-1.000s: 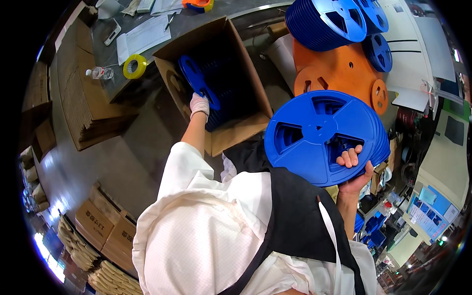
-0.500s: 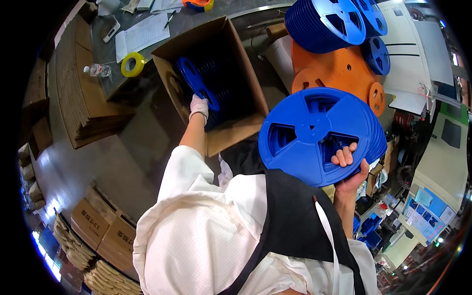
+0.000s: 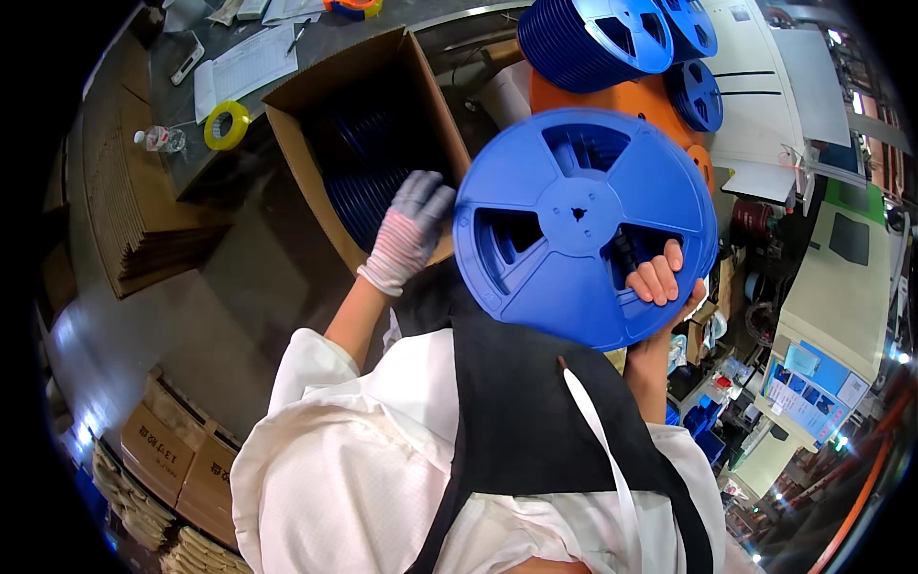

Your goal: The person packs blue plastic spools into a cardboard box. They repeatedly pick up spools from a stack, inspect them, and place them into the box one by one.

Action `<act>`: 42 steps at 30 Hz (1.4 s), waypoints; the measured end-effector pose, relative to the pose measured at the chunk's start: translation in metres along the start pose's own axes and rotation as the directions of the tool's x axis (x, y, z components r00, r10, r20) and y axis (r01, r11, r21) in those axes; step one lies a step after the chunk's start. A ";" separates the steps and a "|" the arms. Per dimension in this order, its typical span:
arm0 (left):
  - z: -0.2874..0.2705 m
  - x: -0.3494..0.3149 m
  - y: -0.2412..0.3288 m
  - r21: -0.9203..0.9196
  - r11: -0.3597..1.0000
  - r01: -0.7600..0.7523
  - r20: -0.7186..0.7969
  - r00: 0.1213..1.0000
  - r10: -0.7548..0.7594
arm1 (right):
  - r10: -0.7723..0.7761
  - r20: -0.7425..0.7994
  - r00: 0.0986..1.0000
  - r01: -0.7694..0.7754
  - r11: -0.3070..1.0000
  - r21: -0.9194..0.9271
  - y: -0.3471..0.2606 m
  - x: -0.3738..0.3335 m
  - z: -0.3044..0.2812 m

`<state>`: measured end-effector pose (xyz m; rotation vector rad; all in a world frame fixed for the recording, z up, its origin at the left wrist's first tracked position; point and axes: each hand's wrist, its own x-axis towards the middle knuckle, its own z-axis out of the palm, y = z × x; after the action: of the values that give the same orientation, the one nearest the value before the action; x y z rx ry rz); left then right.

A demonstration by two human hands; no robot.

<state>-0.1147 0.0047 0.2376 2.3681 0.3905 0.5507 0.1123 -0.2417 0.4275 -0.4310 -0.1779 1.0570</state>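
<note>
My right hand (image 3: 658, 277) grips a stack of large blue plastic reels (image 3: 564, 301), its fingers hooked through a cut-out in the front flange and its thumb hidden. The stack is held up in front of my chest, its front flange facing up toward me. My left hand (image 3: 411, 230), in a grey and pink striped glove, hovers empty between that stack and an open cardboard box (image 3: 435, 105), its slightly blurred fingers stretched out. Several blue reels (image 3: 361, 201) stand on edge inside the box; its far part is dark.
Behind the held stack, more blue reels (image 3: 583, 43) rest on an orange surface (image 3: 550, 96). A worktable (image 3: 263, 105) at the far left bears yellow tape (image 3: 227, 125), papers (image 3: 244, 75) and a plastic bottle (image 3: 158, 140). Flattened cardboard (image 3: 124, 191) stands left; closed cartons (image 3: 167, 450) lie lower left.
My left hand has let go of a reel in the box and come out toward the held stack. My right hand has brought the stack left and closer; the view has shifted slightly.
</note>
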 end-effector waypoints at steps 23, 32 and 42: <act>0.028 0.076 0.044 -0.171 0.916 0.364 -0.072 0.922 -0.380 | 0.260 0.138 0.956 -0.238 0.959 -0.157 0.005 0.012 0.033; -0.050 0.007 0.058 0.035 0.987 -0.159 0.166 0.974 0.151 | 0.173 0.034 0.984 -0.171 0.984 -0.050 -0.002 0.026 0.025; -0.051 -0.002 0.058 -0.202 0.974 -0.107 0.296 0.941 0.165 | 0.108 -0.320 0.941 -0.191 0.951 -0.242 0.000 0.049 0.031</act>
<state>-0.1337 -0.0109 0.3108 2.2630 0.0297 0.2526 0.1258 -0.1914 0.4525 -0.8599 -0.0127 1.1062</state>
